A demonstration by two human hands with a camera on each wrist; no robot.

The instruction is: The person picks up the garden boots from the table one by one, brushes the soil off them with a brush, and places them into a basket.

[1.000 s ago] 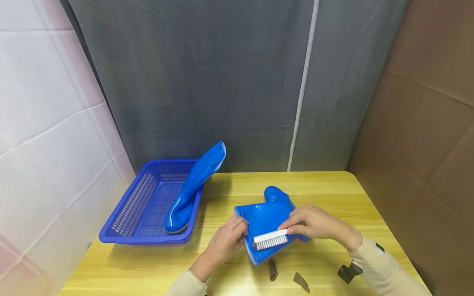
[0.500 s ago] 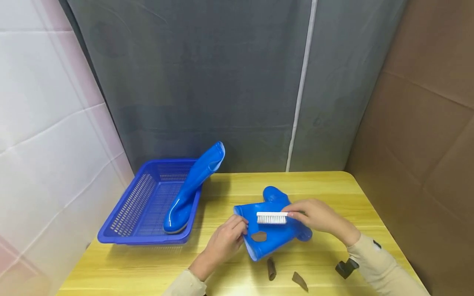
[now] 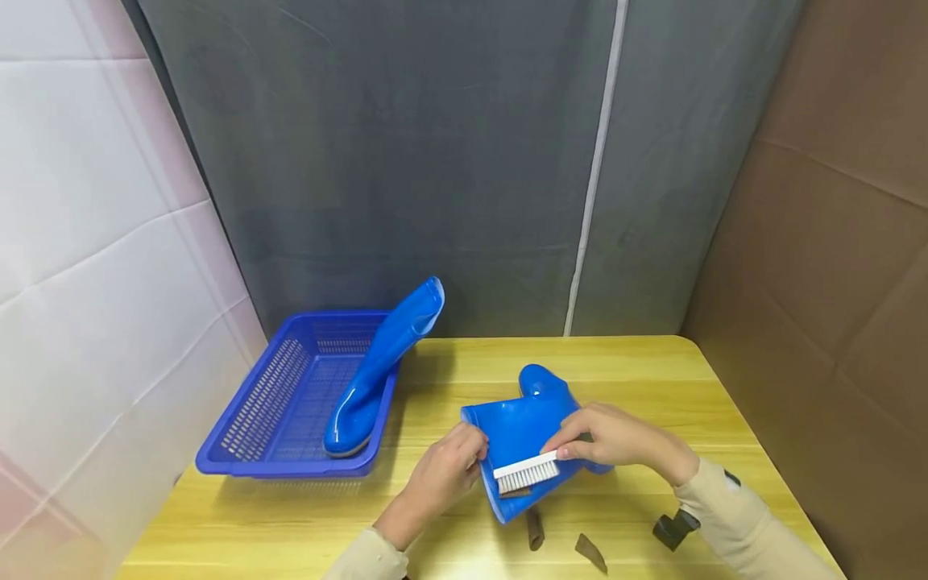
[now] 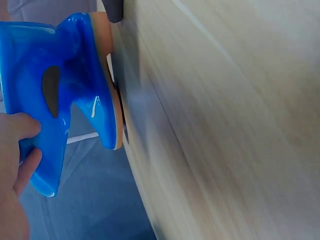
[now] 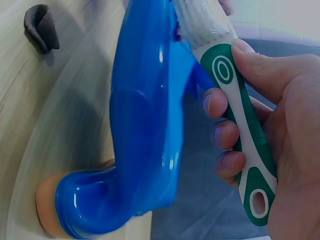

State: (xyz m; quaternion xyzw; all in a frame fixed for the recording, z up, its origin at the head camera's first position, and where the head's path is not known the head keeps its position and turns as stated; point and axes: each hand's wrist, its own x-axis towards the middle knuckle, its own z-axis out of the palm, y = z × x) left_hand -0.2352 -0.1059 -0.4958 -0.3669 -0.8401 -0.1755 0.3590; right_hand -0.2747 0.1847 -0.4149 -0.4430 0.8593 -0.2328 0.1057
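my left hand (image 3: 442,475) grips the blue boot (image 3: 525,419) lying on the counter (image 3: 652,379); my right hand (image 3: 612,439) curls around the brush (image 3: 525,471), bristles seemingly touching it.

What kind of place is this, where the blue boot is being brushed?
Probably a makeshift recording booth, not a home: a small wooden table hemmed in by a grey curtain, a cardboard wall and white padded panels.

Beige long sleeves (image 3: 732,503), black wrist-strapped camera mount (image 3: 673,528)
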